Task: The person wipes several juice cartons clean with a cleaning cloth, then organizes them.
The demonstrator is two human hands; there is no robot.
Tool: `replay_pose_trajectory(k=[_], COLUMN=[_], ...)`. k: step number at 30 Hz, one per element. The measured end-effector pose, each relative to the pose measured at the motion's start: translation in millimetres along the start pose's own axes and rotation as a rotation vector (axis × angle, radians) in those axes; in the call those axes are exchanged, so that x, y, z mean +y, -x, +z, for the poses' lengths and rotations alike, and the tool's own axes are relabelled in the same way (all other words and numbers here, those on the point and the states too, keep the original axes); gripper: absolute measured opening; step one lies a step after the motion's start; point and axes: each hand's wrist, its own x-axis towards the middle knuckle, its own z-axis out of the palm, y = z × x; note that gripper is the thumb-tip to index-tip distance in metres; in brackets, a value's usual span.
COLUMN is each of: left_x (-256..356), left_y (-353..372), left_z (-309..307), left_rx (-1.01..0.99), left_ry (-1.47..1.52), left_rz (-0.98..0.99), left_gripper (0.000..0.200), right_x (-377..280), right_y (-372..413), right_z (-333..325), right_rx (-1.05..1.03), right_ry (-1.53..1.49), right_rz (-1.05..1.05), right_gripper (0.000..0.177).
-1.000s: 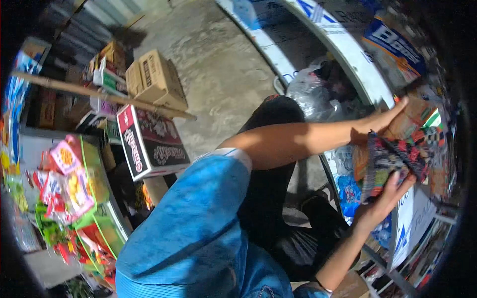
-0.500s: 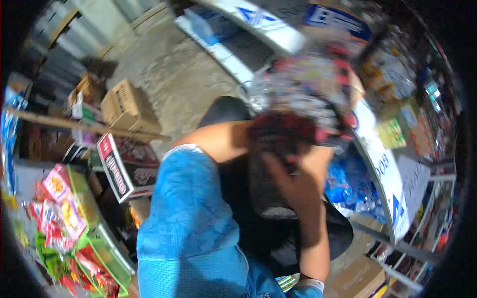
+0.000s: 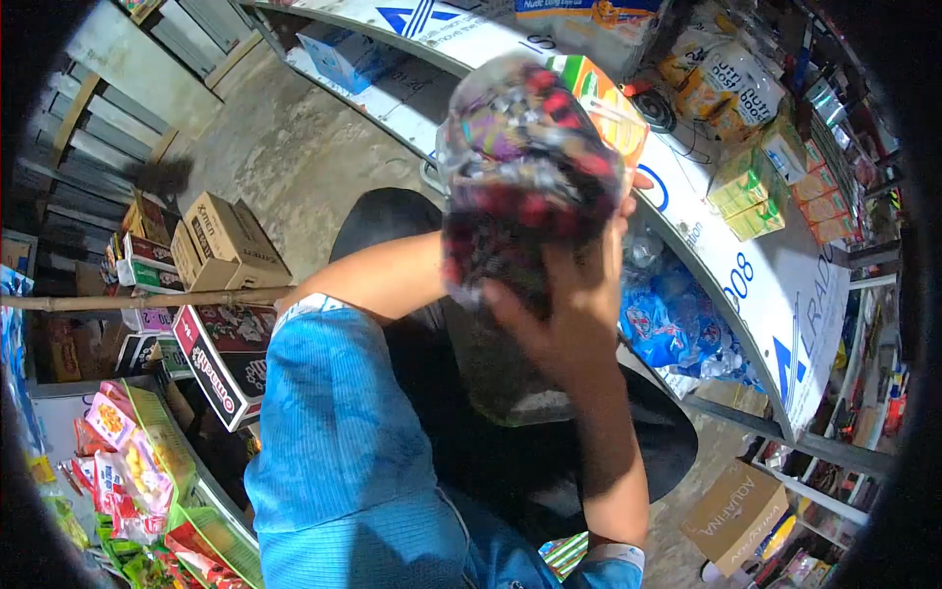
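A clear plastic bag [image 3: 530,147], packed with small red, black and purple items, is held up in front of me. Blur keeps me from telling what the items are. My right hand [image 3: 574,304] grips its lower right side, thumb stretched across the near face and fingertips showing at the right edge. Behind the bag, my left hand is hidden; only the left forearm [image 3: 392,275] reaches up to it. The see-through lower part of the bag hangs over my dark-clothed lap [image 3: 510,471]. An orange and green carton [image 3: 613,113] stands just beyond the bag.
A curved white counter [image 3: 706,245] runs past my right, with blue-labelled bottles [image 3: 667,314] under it. Cardboard boxes [image 3: 231,245] and a wooden pole [image 3: 147,299] are at left. Snack packets [image 3: 128,461] fill green baskets at lower left. An Aquafina box [image 3: 736,515] lies lower right.
The bag has moved left in view and appears larger. My right hand has shifted slightly left and up with it. The surroundings have shifted as my head turned.
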Motion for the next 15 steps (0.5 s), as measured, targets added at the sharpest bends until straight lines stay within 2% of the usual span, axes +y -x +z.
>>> replay_pose_trajectory(k=[1,2,3,4,6,7,8,9,10,12,13,14,15], left_x=[16.5,12.5,11.7,14.6,0.6,3.9,-0.2,19.5,28.0,31.8,29.2,25.7,26.1], left_y=[76.7,67.6,50.5,62.0,50.9,49.7,48.1,52.7,43.2,46.7,47.3,44.6,44.2], left_z=[-45.4,-41.0,-38.3,-39.9,-21.6,-23.2,-15.1,7.4,14.5,22.5,20.2,23.5,22.0], left_rx=[0.022,0.037,0.048,0.061,0.088,0.104,0.143,0.178,0.034,0.027,-0.07,-0.087,-0.076], left_ry=[0.003,0.009,0.018,0.031,0.043,0.048,0.026,-0.05,0.3,0.146,0.076,0.101,0.047], left_rz=[-0.041,-0.078,-0.115,-0.156,-0.233,-0.273,-0.151,-0.075,-0.188,-0.143,-0.054,-0.019,-0.077], left_gripper=[0.059,0.059,0.059,0.059,0.059,0.059,0.06,0.067,0.076,0.079,0.076,0.067,0.063], right_x=[12.1,22.1,26.8,32.5,57.2,59.2,58.4,65.1,28.8,49.8,52.7,54.3,60.9], right_y=[-2.1,-6.7,-11.4,-14.0,4.5,16.9,24.2,24.8,7.0,23.7,31.0,27.2,27.9], right_z=[1.4,2.3,1.9,-2.1,7.3,15.8,21.2,15.9,12.7,6.4,10.1,-5.3,-11.7], right_rx=[0.037,0.077,0.166,0.151,0.236,0.319,0.403,0.463,0.552,0.429,0.519,0.445,0.445], right_ry=[-0.026,-0.044,-0.134,-0.233,-0.297,-0.468,-0.642,-1.048,-0.797,-0.379,-0.225,-0.133,-0.133], right_rz=[0.016,0.029,0.195,0.388,0.319,0.393,0.466,0.635,0.503,0.384,0.415,0.359,0.443], right_gripper=[0.076,0.081,0.069,0.063,0.07,0.07,0.07,0.071,0.066,0.075,0.083,0.088,0.09])
